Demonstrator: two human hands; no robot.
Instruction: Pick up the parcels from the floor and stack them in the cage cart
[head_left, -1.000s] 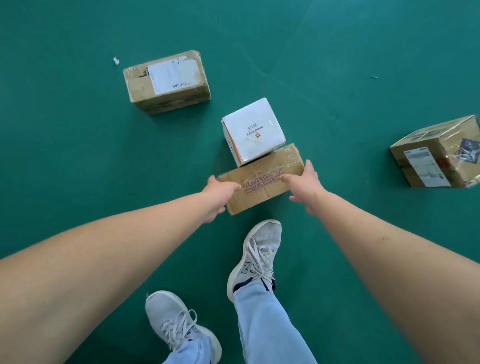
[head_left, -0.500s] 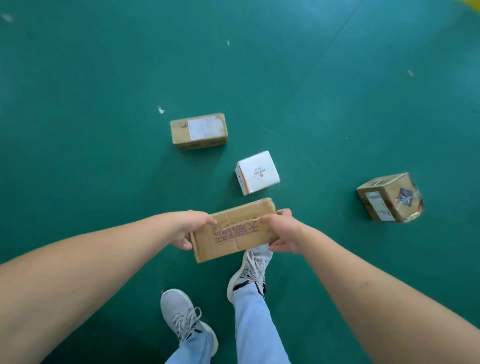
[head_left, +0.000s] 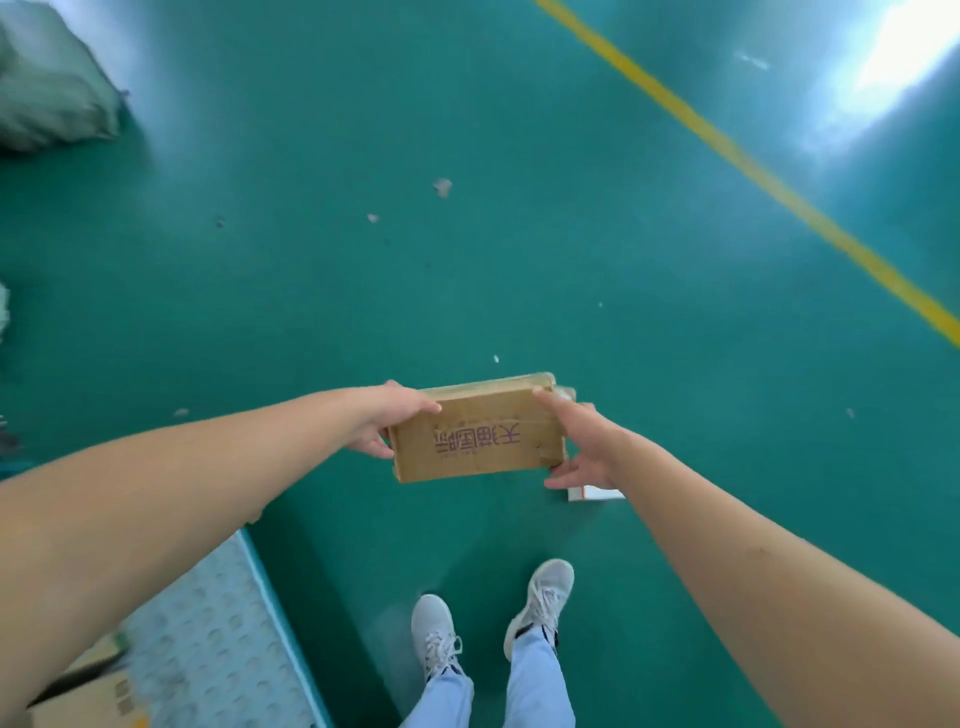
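A flat brown cardboard parcel with purple printed characters is held in the air at about waist height. My left hand grips its left end, thumb on top. My right hand grips its right end, thumb along the top and fingers below. The cage cart's pale studded floor plate with a blue edge shows at the lower left, partly behind my left arm. A cardboard box lies on that plate at the bottom left corner. A white parcel peeks out under my right hand on the floor.
Green floor stretches ahead, with a yellow line crossing the upper right. A grey-green sack lies at the top left. Small paper scraps dot the floor. My two feet in grey shoes stand below the parcel.
I have lifted the brown parcel off the floor and straightened up while turning left. The other floor parcels have left the view; the cart's plate has come in at lower left.
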